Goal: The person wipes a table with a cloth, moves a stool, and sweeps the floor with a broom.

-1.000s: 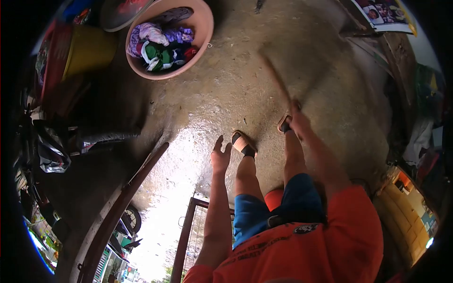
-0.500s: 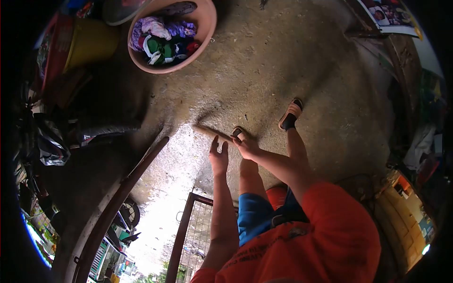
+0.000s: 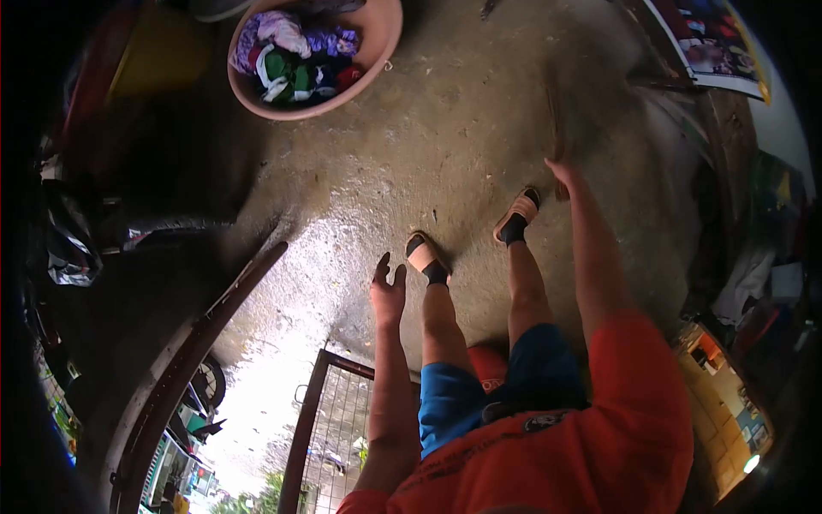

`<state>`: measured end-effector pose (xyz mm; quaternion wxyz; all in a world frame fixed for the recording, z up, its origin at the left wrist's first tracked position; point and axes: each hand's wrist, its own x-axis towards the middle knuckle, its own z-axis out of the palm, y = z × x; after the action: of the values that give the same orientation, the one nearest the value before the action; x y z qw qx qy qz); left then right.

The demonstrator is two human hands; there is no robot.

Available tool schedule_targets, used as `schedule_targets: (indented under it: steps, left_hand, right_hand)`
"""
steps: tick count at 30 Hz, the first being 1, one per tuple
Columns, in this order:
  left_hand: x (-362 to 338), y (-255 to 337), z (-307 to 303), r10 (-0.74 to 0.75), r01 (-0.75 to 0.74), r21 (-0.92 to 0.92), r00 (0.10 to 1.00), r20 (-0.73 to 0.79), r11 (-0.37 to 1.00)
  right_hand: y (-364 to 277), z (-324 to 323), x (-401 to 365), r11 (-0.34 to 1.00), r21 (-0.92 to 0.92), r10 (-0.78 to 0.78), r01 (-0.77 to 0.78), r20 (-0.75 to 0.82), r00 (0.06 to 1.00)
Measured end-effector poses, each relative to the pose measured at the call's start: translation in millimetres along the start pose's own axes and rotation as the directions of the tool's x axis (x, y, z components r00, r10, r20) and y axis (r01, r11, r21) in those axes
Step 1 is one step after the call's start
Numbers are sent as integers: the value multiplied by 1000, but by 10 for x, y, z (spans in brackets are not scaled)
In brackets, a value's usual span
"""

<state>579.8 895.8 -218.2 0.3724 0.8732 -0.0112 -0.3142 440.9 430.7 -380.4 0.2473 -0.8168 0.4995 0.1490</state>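
Note:
My right hand (image 3: 562,171) is closed round a brown wooden stick (image 3: 556,133), held out to the right above the floor. The stick's far end is smeared by motion, and a short stub of it shows below the hand. My left hand (image 3: 389,291) is in front of my left foot with thumb and fingers apart, holding nothing. Below the hands are my two feet in pinkish sandals (image 3: 421,254) and dark socks.
A pink basin (image 3: 377,73) of clothes (image 3: 287,38) stands on the wet concrete floor (image 3: 445,146). At lower left are a brown-edged panel (image 3: 218,313) and a metal mesh gate (image 3: 338,420). A red container (image 3: 488,367) sits behind my legs.
My right hand has swung away from my left hand, out to the right, taking the stick along. The stick has turned from lying sideways to pointing forward. My left hand stays open.

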Motion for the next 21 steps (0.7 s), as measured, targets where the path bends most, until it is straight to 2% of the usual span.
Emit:
schedule_targets:
  steps: [1,3,4,5,7,8,9,11,12,13,15,16,17,18,19,20,21]
  left_hand:
    - [-37,-35,12,-15,15,-4,1000,11,1000]
    - [-88,-122,55,-42,41,13,999,27,999]
    - [-86,-129,78,-50,49,17,998,30,999]
    - [-89,-126,99,-53,53,21,998,35,998]
    - [-103,-103,125,-59,57,38,997,48,998]
    - [-91,-65,131,-42,40,40,999,34,998]
    - [-63,-27,131,-23,22,44,1000,18,999]
    - [-10,23,69,-5,6,40,1000,-27,999]
    - [15,74,11,-4,6,30,998,-55,1000]
    - [40,139,-64,-2,4,22,997,-79,1000]
    - [78,234,-247,35,-36,-2,994,-106,999]
    - [95,232,-316,34,-39,-32,992,-124,999]
    - [109,250,-367,-13,-6,-140,991,-137,990]
    - [114,217,-403,53,-69,-96,985,-167,993]
    - [130,152,-430,34,-47,-89,988,-150,995]
    - [149,101,-453,16,-27,-81,990,-138,996]
    - [154,101,-485,28,-34,-52,993,-114,998]
  right_hand:
    - [100,108,284,996,-60,-50,61,168,985]
    - [-549,334,-9,996,-86,-25,35,120,992]
    - [-637,834,2,976,-173,-97,131,193,976]
    - [-1154,903,-309,956,-270,-34,120,301,953]
    - [-1854,1193,-968,992,-121,73,-19,462,884]
    - [-2075,1369,-1242,979,52,140,-195,519,843]
    - [-2311,1448,-1551,981,48,133,-186,529,838]
    - [-2506,1545,-2103,979,104,-202,176,611,765]
    - [-2681,1403,-2281,988,121,-152,92,754,639]
    - [-2651,1570,-2482,959,114,-248,261,785,568]
    - [-2599,1572,-2841,854,143,-408,500,780,474]
    - [-2517,1364,-2960,803,161,-481,575,744,464]
    - [-2363,1284,-3038,825,175,-486,538,706,515]
    - [-2158,1210,-3083,845,188,-484,500,665,569]
    - [-1948,1112,-3063,862,203,-480,464,619,621]
    - [-1848,687,-2985,910,191,-401,368,627,668]
    - [-1491,725,-2901,948,87,-299,307,580,758]
